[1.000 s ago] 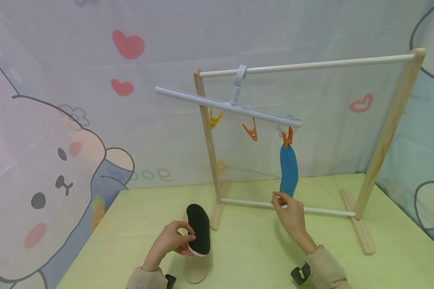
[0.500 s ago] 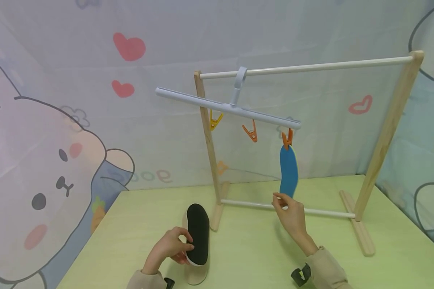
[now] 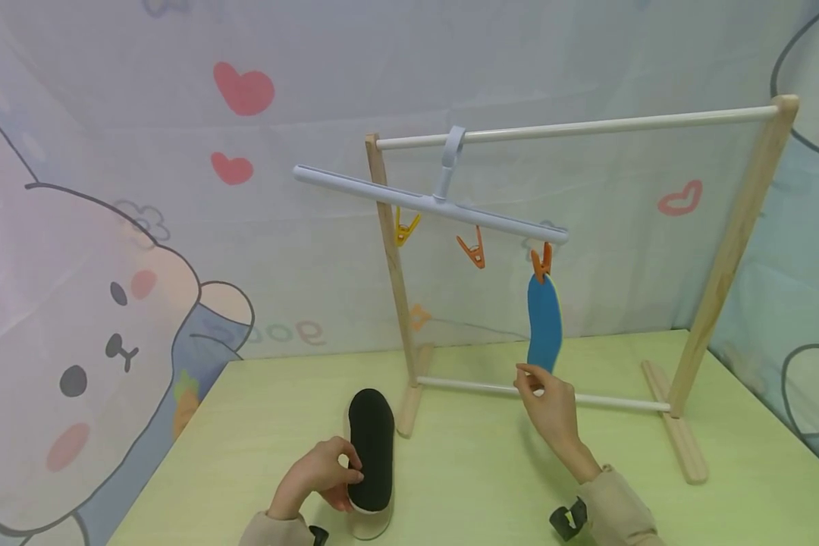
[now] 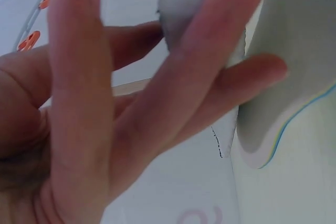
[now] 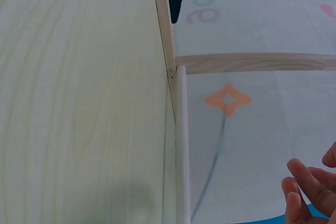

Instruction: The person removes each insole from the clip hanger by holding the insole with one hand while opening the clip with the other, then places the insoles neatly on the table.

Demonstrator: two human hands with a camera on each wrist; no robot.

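My left hand (image 3: 324, 474) pinches a black insole (image 3: 371, 447) by its left edge, thumb over the dark face. In the left wrist view the pale underside of this insole (image 4: 191, 3) shows between the fingers. Under it, and largely covered, lies a beige insole (image 3: 371, 527), whose blue edge line appears in the left wrist view. A blue insole (image 3: 544, 322) hangs from an orange clip (image 3: 542, 262). My right hand (image 3: 551, 406) is raised in front of its lower end, fingers loosely bent with nothing seen between them.
A light grey hanger (image 3: 382, 191) hooks over the white top rail of a wooden rack (image 3: 730, 265), tilting down to the right. It also bears a yellow clip (image 3: 406, 227) and another orange clip (image 3: 474, 249). The rack stands on the pale green table (image 3: 280, 409).
My left hand has brought the black insole lower and slightly nearer to me, so it covers more of the beige one. The right hand and the hanging insole stay put.
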